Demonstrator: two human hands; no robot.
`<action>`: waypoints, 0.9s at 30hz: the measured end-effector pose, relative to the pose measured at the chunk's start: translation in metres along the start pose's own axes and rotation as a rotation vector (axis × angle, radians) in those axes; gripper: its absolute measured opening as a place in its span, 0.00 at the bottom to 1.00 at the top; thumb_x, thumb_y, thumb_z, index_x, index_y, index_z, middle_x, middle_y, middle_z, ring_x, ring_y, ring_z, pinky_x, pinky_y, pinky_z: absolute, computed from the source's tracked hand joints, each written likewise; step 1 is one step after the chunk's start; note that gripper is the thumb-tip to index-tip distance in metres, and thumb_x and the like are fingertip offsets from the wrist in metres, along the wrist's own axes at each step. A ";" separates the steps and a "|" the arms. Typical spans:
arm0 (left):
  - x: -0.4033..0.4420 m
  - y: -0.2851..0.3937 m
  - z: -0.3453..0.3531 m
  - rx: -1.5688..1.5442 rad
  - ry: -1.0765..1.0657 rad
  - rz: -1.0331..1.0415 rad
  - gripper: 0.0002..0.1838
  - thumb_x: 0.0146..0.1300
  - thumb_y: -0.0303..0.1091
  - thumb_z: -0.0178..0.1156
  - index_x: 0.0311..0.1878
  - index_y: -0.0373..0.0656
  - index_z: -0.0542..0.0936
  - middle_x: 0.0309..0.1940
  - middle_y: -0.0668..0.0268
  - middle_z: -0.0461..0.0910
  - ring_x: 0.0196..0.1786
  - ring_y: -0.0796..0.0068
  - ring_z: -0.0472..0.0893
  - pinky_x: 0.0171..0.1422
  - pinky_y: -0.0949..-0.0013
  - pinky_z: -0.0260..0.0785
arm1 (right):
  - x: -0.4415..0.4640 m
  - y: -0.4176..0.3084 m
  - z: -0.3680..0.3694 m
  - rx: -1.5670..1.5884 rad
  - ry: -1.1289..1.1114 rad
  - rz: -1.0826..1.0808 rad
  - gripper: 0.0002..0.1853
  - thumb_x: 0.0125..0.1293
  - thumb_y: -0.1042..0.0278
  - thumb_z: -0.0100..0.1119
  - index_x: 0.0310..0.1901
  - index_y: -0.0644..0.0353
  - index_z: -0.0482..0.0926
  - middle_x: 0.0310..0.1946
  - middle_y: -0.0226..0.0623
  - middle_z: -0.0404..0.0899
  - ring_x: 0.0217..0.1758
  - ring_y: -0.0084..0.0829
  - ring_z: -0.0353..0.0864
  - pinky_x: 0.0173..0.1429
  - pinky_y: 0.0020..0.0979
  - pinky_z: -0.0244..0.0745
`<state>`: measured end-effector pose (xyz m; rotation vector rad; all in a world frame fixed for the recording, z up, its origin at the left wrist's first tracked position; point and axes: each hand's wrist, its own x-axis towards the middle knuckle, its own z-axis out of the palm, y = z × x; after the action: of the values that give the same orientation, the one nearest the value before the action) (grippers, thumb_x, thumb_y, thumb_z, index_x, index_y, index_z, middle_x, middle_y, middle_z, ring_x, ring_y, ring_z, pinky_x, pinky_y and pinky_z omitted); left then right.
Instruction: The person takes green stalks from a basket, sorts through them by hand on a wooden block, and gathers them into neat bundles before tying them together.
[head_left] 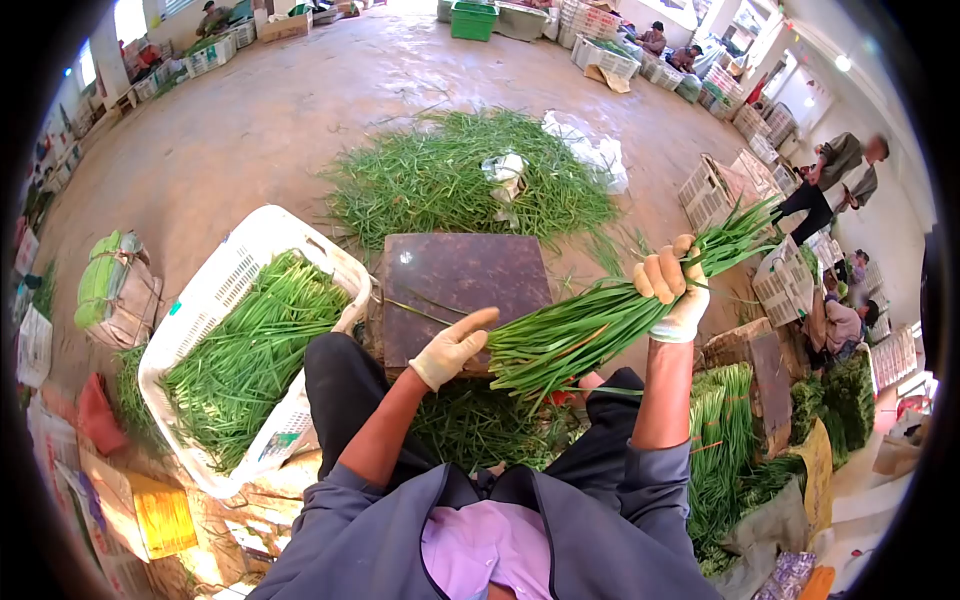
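Taking the flat, dark-brown square board (495, 275) as centre, there is open room above its right half; a thin green stalk (422, 311) crosses the left. At nine o'clock the white perforated plastic basket (222, 268) stands in the way, at twelve the sprawling heap of loose green leaves (400, 190). The long green leafy bunch (570, 330) bars three to four, the pale-gloved left hand (450, 352) six. Brown bare floor (250, 135) gives passage toward eleven.

Lighting: bright daylight; window (130, 20), upper left, blown out white; lamp (843, 63), upper right, glowing. Floor (270, 110): pale sheen toward the back. Lower left: bright sunlit patches. View: fisheye bowing, black corners, sharp centre, soft far edges.
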<state>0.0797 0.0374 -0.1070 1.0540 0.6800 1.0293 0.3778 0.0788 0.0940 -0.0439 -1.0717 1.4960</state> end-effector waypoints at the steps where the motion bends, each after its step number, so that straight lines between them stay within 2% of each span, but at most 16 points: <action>1: 0.002 -0.002 -0.001 -0.002 -0.114 -0.045 0.25 0.76 0.43 0.55 0.70 0.43 0.70 0.38 0.71 0.80 0.36 0.85 0.76 0.41 0.77 0.71 | 0.000 0.001 0.000 0.005 -0.001 0.000 0.13 0.76 0.56 0.53 0.46 0.55 0.80 0.15 0.18 0.59 0.16 0.18 0.56 0.28 0.28 0.57; 2: 0.006 -0.012 0.002 -0.118 -0.074 -0.006 0.19 0.75 0.42 0.57 0.61 0.41 0.78 0.30 0.74 0.76 0.28 0.87 0.70 0.34 0.78 0.66 | 0.000 0.000 0.001 0.003 0.003 -0.003 0.13 0.76 0.56 0.53 0.46 0.55 0.80 0.15 0.18 0.59 0.16 0.18 0.56 0.28 0.28 0.57; 3: 0.005 -0.018 -0.003 -0.120 -0.079 -0.011 0.19 0.75 0.42 0.57 0.61 0.41 0.78 0.30 0.74 0.76 0.28 0.87 0.70 0.34 0.78 0.66 | 0.000 -0.001 0.002 0.010 0.012 -0.004 0.13 0.76 0.56 0.53 0.46 0.55 0.80 0.15 0.18 0.59 0.16 0.18 0.55 0.27 0.28 0.56; 5: 0.003 -0.025 -0.014 0.075 0.011 -0.068 0.15 0.74 0.42 0.58 0.48 0.39 0.83 0.25 0.76 0.74 0.27 0.87 0.68 0.32 0.77 0.63 | 0.001 -0.003 0.003 0.012 0.027 -0.008 0.13 0.76 0.55 0.53 0.46 0.55 0.80 0.15 0.18 0.59 0.15 0.18 0.55 0.27 0.28 0.56; 6: -0.001 -0.021 -0.008 0.100 0.112 -0.088 0.16 0.73 0.43 0.59 0.37 0.40 0.84 0.22 0.75 0.73 0.26 0.86 0.69 0.32 0.77 0.64 | 0.001 -0.003 0.004 0.019 0.026 0.001 0.13 0.76 0.55 0.53 0.45 0.54 0.80 0.15 0.18 0.58 0.15 0.18 0.54 0.27 0.28 0.56; 7: -0.002 -0.031 -0.010 0.098 0.109 -0.091 0.16 0.73 0.43 0.59 0.37 0.40 0.84 0.22 0.75 0.73 0.26 0.86 0.69 0.32 0.77 0.64 | 0.000 -0.004 0.005 0.027 0.023 0.012 0.13 0.76 0.55 0.53 0.45 0.54 0.80 0.15 0.18 0.58 0.15 0.18 0.54 0.27 0.29 0.56; 10: -0.004 -0.080 -0.042 0.551 0.297 -0.133 0.22 0.72 0.49 0.57 0.32 0.39 0.84 0.21 0.70 0.77 0.26 0.82 0.74 0.31 0.75 0.65 | 0.001 -0.006 0.006 -0.010 0.048 -0.009 0.13 0.76 0.55 0.52 0.45 0.54 0.80 0.14 0.18 0.58 0.15 0.18 0.53 0.27 0.28 0.55; 11: -0.005 -0.067 -0.036 0.554 0.290 -0.130 0.22 0.72 0.49 0.57 0.32 0.39 0.84 0.21 0.70 0.77 0.26 0.82 0.74 0.31 0.75 0.65 | 0.000 -0.007 0.005 -0.025 0.068 -0.024 0.12 0.76 0.56 0.52 0.45 0.54 0.80 0.14 0.18 0.57 0.15 0.18 0.53 0.27 0.28 0.55; 13: -0.022 -0.015 -0.003 0.130 0.314 -0.247 0.23 0.71 0.49 0.58 0.32 0.37 0.82 0.20 0.70 0.75 0.22 0.84 0.69 0.27 0.77 0.61 | -0.001 -0.005 0.007 -0.033 0.109 -0.031 0.12 0.76 0.56 0.53 0.45 0.54 0.80 0.14 0.18 0.57 0.15 0.18 0.52 0.27 0.28 0.55; 15: -0.017 -0.001 0.020 0.404 0.254 -0.194 0.26 0.69 0.55 0.59 0.33 0.35 0.84 0.23 0.67 0.80 0.24 0.80 0.75 0.30 0.73 0.66 | -0.002 0.003 0.008 -0.025 0.122 -0.022 0.12 0.76 0.56 0.53 0.46 0.55 0.80 0.14 0.18 0.56 0.15 0.18 0.52 0.27 0.29 0.54; 16: -0.017 0.004 0.026 0.565 0.182 -0.100 0.26 0.66 0.53 0.61 0.35 0.33 0.84 0.26 0.62 0.83 0.29 0.73 0.80 0.36 0.68 0.72 | -0.004 0.006 0.008 -0.061 0.128 -0.023 0.13 0.75 0.56 0.54 0.46 0.55 0.80 0.14 0.17 0.55 0.14 0.18 0.51 0.26 0.28 0.54; 18: -0.017 0.024 0.040 0.848 0.241 -0.161 0.33 0.60 0.63 0.59 0.39 0.34 0.85 0.33 0.46 0.84 0.40 0.55 0.85 0.48 0.58 0.74 | -0.001 0.021 0.007 -0.094 0.161 -0.030 0.14 0.75 0.55 0.54 0.48 0.56 0.80 0.14 0.16 0.53 0.14 0.17 0.49 0.25 0.28 0.53; 19: -0.016 0.026 0.039 0.854 0.219 -0.227 0.36 0.59 0.66 0.58 0.38 0.34 0.85 0.35 0.45 0.85 0.44 0.51 0.85 0.50 0.56 0.74 | -0.004 0.024 0.006 -0.104 0.210 -0.027 0.14 0.75 0.55 0.55 0.48 0.57 0.80 0.13 0.16 0.52 0.13 0.17 0.48 0.25 0.28 0.53; 21: -0.014 0.002 0.034 0.816 0.292 -0.191 0.32 0.59 0.62 0.61 0.40 0.34 0.85 0.35 0.49 0.86 0.41 0.57 0.86 0.48 0.59 0.75 | 0.000 0.027 0.001 -0.082 0.036 0.020 0.14 0.76 0.56 0.53 0.50 0.56 0.80 0.14 0.16 0.55 0.13 0.17 0.50 0.24 0.27 0.53; 23: -0.016 -0.001 0.035 0.560 0.311 -0.219 0.28 0.59 0.54 0.65 0.40 0.32 0.83 0.31 0.56 0.85 0.30 0.73 0.84 0.37 0.66 0.76 | 0.004 0.037 0.009 -0.055 0.057 0.023 0.13 0.77 0.57 0.51 0.49 0.57 0.80 0.14 0.18 0.58 0.13 0.18 0.52 0.23 0.28 0.53; 27: -0.014 0.010 0.034 0.549 0.321 -0.295 0.23 0.58 0.46 0.64 0.39 0.30 0.82 0.29 0.56 0.85 0.27 0.71 0.83 0.35 0.65 0.75 | 0.010 0.050 0.020 -0.097 0.016 0.008 0.12 0.78 0.60 0.51 0.47 0.58 0.79 0.13 0.22 0.59 0.13 0.20 0.55 0.23 0.30 0.55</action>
<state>0.0996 0.0138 -0.0857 1.2161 1.3929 0.7725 0.3247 0.0832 0.0797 -0.1282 -1.1325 1.4480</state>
